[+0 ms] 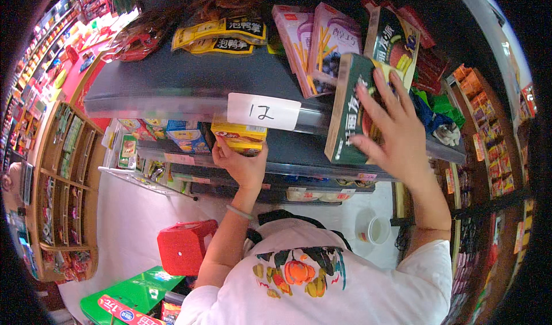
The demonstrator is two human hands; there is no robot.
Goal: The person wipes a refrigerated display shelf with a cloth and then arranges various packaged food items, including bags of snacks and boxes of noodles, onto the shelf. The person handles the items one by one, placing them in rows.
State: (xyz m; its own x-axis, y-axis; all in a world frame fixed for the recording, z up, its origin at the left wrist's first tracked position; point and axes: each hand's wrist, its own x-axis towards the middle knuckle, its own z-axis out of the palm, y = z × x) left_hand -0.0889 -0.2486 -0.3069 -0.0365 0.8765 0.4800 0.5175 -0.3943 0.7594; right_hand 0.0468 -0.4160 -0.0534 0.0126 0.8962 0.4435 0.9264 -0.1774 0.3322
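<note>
My left hand (242,163) grips a small yellow snack box (239,136) at the lower shelf, below a white card (264,111) with a handwritten number. My right hand (390,124) lies with spread fingers on the front of a dark green snack box (351,109), which leans at the upper shelf's front edge. Whether these fingers grip it or only touch it, I cannot tell. Behind it leans a similar green box (388,36). Two purple-pink biscuit-stick boxes (334,40) (293,36) stand tilted to its left. Blue boxes (186,135) stand left of the yellow box.
Yellow snack packets (220,34) and a clear-wrapped package (140,38) lie on the upper shelf (181,77). A red plastic stool (185,247) and a white bucket (377,231) stand on the floor. Wooden display racks (64,187) flank me, with a green board (129,290) at lower left.
</note>
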